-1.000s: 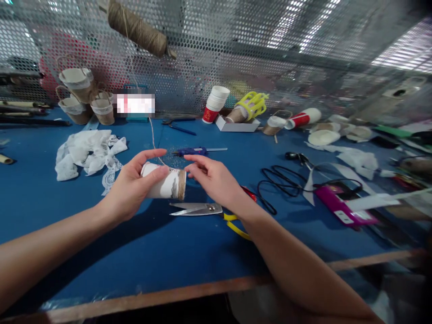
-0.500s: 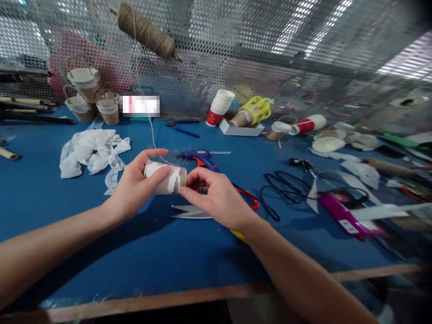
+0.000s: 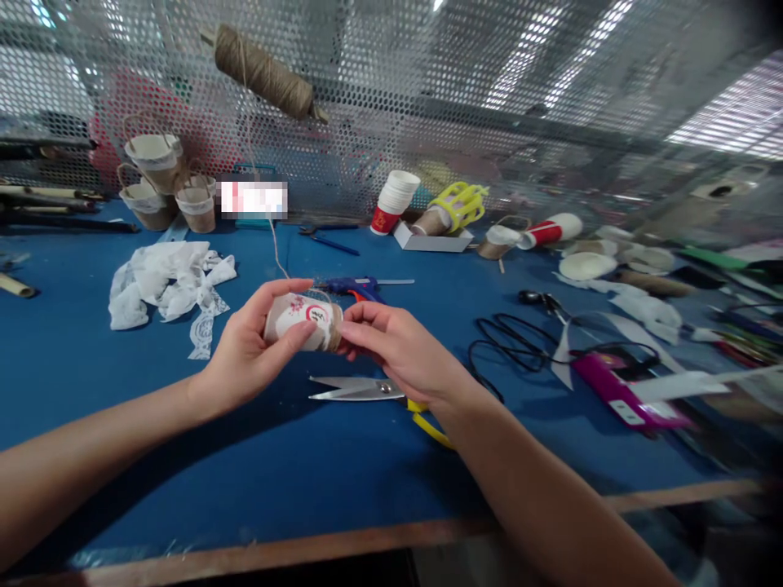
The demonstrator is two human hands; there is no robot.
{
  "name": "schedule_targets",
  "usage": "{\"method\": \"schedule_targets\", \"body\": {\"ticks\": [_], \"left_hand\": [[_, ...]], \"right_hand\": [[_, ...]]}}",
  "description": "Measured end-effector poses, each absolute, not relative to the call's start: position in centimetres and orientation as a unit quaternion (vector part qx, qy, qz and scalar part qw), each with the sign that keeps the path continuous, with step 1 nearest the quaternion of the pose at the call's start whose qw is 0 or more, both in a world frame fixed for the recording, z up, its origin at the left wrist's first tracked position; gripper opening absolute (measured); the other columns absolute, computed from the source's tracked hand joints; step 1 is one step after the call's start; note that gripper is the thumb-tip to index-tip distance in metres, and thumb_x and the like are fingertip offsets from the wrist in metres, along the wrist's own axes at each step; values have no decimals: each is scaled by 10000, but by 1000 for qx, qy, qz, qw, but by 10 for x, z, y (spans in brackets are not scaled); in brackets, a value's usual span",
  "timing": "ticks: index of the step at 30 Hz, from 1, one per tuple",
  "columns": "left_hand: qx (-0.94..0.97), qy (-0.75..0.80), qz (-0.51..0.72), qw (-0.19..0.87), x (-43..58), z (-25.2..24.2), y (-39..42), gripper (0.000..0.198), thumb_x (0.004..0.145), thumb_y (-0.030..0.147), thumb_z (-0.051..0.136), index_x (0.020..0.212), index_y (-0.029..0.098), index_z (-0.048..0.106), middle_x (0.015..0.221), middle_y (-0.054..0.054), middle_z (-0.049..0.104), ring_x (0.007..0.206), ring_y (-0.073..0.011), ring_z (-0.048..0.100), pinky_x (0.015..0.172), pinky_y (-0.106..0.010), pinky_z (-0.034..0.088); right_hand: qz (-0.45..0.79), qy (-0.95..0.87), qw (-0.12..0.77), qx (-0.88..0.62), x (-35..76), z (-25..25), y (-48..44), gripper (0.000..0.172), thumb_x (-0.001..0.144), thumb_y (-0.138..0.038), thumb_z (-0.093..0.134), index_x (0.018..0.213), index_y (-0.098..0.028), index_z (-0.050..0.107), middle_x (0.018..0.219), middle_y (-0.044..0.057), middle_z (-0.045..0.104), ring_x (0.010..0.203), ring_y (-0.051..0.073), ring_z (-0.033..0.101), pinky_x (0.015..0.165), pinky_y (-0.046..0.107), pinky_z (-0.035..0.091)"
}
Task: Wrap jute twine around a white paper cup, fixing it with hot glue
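A white paper cup (image 3: 299, 319) with a red printed mark lies sideways above the blue table, held in my left hand (image 3: 245, 350), whose fingers wrap round it. A band of brown twine is wound round the cup's right end. My right hand (image 3: 397, 346) pinches that twine-wrapped end (image 3: 333, 326). A thin strand of twine (image 3: 276, 244) runs from the cup up to the twine spool (image 3: 264, 72) hanging on the mesh wall. Scissors with yellow handles (image 3: 373, 391) lie on the table just below my hands.
A blue glue gun (image 3: 351, 286) lies behind the cup. White lace (image 3: 168, 281) is heaped at left, twine-wrapped cups (image 3: 160, 183) behind it. Stacked paper cups (image 3: 391, 196), a yellow frame (image 3: 462, 204), black cable (image 3: 514, 338) and a pink device (image 3: 617, 387) lie to the right.
The cup has turned in my hands, so the red printed mark now faces up. My right hand has closed in on the twine-wrapped end.
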State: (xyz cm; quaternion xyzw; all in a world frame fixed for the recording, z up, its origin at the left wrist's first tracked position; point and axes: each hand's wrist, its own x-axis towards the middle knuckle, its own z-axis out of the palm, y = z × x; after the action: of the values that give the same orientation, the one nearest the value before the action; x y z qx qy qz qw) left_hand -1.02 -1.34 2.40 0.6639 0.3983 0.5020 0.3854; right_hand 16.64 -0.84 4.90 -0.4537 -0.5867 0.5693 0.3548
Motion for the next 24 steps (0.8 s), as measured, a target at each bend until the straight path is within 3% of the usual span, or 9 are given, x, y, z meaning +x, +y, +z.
{"method": "schedule_targets", "body": {"ticks": [4,8,11,15,20,24], "left_hand": [[662,387,469,438,-15,33,-8,446,726,282,621,1130,169,470,833,-24,590,668,-114,527,603,-202,446],[602,358,425,574,-20,41,0,352,771,314,566,1093,180,515,758,-14,594,602,-98,539,539,-187,435],[578,359,416,604,-21,41,3,286,761,269,576,1034,180,569,743,-11,608,571,-82,539,532,-181,431],[594,368,429,572,-18,36,2,279,746,247,584,1016,180,591,770,-11,621,600,-89,548,573,-197,448],[672,373,416,486,-17,32,0,319,770,258,552,1077,174,565,812,-25,633,611,-99,539,586,-208,445],[748,357,395,397,-17,28,-4,321,797,229,512,1116,193,529,974,-41,623,731,-116,558,670,-217,445]], "right_hand": [[537,-619,358,-447,167,50,-9,132,717,-264,587,702,-161,506,641,-18,547,615,85,500,607,239,394],[452,-712,317,-434,167,56,-14,102,742,-249,558,711,-171,500,655,-31,516,599,78,455,588,232,384],[408,-759,279,-423,166,60,-16,74,760,-221,531,713,-172,504,663,-32,510,601,77,448,590,228,385],[399,-756,263,-448,167,60,-13,102,756,-260,546,774,-167,508,730,-7,542,630,91,484,605,242,413],[324,-741,341,-479,169,60,-6,185,804,-281,494,940,-165,540,949,58,583,846,140,542,750,297,434],[308,-781,325,-435,165,60,-2,211,853,-230,413,893,-145,602,985,65,599,940,132,528,865,298,384]]}}
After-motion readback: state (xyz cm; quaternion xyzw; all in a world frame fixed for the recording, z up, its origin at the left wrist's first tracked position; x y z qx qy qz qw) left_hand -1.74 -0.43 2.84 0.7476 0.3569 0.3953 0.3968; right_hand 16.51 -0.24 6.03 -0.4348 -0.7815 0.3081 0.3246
